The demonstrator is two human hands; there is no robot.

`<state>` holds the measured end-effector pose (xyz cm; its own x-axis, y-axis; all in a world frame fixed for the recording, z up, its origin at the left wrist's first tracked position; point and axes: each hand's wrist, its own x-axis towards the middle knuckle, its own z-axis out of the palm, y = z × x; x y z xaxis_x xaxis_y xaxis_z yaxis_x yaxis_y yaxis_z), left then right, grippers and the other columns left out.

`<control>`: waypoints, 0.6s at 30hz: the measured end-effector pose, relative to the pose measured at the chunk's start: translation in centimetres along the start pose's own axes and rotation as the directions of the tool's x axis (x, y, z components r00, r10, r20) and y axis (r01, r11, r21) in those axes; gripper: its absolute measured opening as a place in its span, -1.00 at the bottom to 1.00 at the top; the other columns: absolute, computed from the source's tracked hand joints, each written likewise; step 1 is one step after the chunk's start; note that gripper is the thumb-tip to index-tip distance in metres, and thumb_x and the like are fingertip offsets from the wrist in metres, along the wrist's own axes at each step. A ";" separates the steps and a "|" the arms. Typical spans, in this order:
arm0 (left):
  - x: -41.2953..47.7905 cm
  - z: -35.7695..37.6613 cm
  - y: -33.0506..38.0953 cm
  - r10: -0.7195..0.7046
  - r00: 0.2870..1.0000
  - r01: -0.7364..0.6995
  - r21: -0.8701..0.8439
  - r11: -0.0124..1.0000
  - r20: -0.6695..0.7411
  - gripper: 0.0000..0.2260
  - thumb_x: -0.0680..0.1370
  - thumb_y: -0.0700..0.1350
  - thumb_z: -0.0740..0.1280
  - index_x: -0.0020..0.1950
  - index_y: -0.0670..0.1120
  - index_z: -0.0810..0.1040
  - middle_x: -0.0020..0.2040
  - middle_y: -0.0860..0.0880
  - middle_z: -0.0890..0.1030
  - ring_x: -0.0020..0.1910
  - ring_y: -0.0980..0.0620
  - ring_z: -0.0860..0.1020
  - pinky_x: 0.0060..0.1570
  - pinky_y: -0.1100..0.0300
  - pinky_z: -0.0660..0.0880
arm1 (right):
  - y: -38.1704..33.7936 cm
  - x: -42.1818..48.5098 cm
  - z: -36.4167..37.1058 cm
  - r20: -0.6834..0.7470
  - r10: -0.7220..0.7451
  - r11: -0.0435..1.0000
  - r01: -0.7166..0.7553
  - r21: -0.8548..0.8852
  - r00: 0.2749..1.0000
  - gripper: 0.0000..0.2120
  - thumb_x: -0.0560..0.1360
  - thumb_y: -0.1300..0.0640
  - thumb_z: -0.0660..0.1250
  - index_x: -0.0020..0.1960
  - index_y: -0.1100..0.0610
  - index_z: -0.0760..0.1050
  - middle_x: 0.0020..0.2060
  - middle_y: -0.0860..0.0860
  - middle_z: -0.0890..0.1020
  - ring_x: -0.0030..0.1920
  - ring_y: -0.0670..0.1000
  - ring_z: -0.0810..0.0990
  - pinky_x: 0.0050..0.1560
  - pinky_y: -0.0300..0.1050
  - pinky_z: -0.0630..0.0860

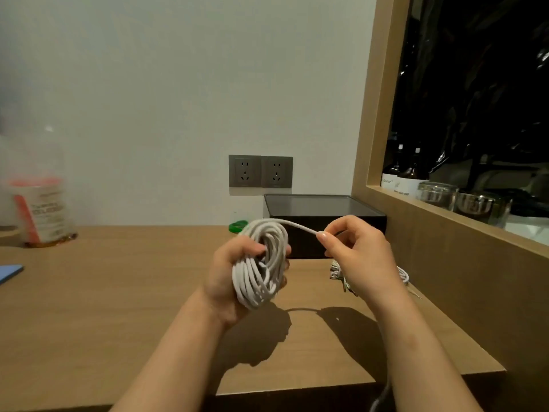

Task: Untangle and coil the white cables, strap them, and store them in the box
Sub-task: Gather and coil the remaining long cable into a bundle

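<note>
Holding the white coil (255, 281) snug in the left grip (225, 275) mid-frame, pinching its loose end (300, 226) in the right grip (359, 254), maybe to wind more.

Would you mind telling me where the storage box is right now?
In the head view the dark box sits at the back right of the wooden desk, below the two wall sockets and behind the coiled white cable.

Bare left hand (231, 272) and right hand (359, 251), bare forearms (178, 337), nails (322, 234) short and rounded.
</note>
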<state>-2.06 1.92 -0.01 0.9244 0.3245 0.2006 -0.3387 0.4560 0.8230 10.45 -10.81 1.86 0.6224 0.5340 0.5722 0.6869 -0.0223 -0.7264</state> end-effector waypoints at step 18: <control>0.6 -0.2 1.9 0.019 0.872 -0.293 -0.492 0.820 -0.489 -0.74 0.50 -0.07 0.16 -0.05 -0.19 0.57 -0.21 -0.19 0.62 -0.15 -0.11 0.60 0.12 -0.15 0.46 | -1.9 -1.0 2.7 0.526 0.140 0.968 -0.003 -0.252 0.839 -0.98 0.55 0.05 0.24 -0.05 -0.06 0.43 -0.24 -0.09 0.55 -0.20 -0.15 0.53 -0.26 -0.32 0.44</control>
<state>-2.18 3.18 1.51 0.7142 0.6965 -0.0694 -0.6349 0.6864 0.3547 7.49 -9.07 1.62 0.4209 0.8894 0.1784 0.7570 -0.2360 -0.6093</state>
